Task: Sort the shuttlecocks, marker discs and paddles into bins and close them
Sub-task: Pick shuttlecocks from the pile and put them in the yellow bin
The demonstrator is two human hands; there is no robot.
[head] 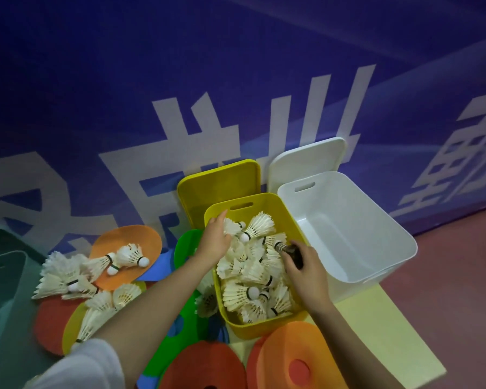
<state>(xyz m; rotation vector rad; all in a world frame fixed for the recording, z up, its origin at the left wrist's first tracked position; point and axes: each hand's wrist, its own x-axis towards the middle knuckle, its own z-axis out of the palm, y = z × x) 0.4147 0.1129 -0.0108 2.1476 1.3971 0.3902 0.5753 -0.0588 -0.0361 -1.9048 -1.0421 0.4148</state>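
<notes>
Against a purple wall, on reddish floor, left hand released, right hand grasping a dark object

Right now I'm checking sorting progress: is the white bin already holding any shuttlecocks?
No, the white bin shows only its bare inside, while the shuttlecocks fill the yellow bin beside it.

White bin open-topped beside shuttlecock-crowded yellow bin.

Shuttlecocks fill the middle bin; a second bin stands touching it at three o'clock; lids lean behind both at twelve; loose shuttlecocks lie on discs at nine.
</notes>
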